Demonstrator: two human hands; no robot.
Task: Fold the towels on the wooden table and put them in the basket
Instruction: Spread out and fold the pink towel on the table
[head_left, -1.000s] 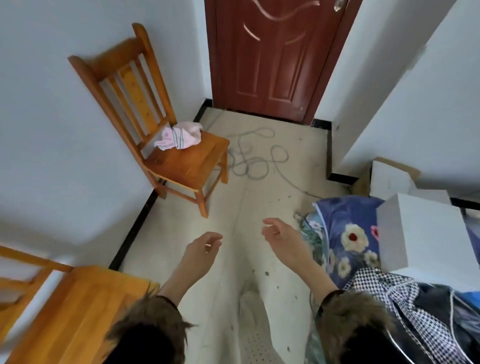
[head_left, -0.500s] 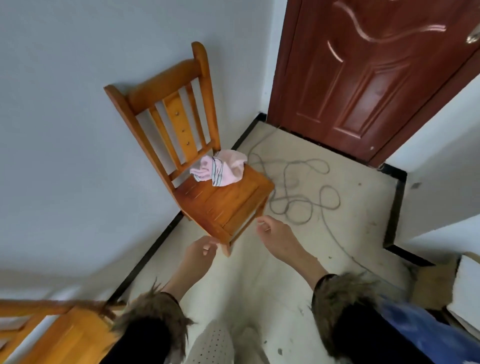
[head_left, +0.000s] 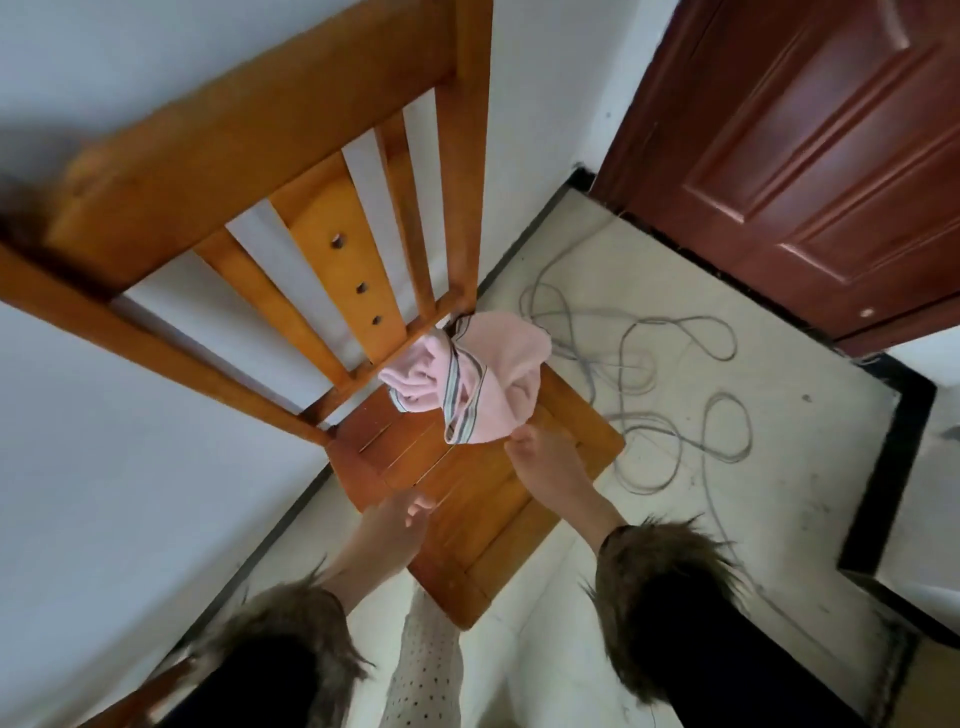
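R hand (head_left: 545, 462) pinches pink towel (head_left: 483, 384) on wooden chair (head_left: 467, 483); L hand (head_left: 395, 525) loose, empty; door (head_left: 810, 171), cable (head_left: 675, 384) on floor.

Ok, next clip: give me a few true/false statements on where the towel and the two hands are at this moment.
1. The pink towel lies crumpled on the wooden chair seat. True.
2. The towel is neatly folded. False: it is bunched up.
3. The right hand reaches the towel's near edge. True.
4. The left hand grips the towel. False: it is over the seat's front, apart from the towel, holding nothing.
5. A grey cable lies coiled on the chair seat. False: it lies on the floor by the door.
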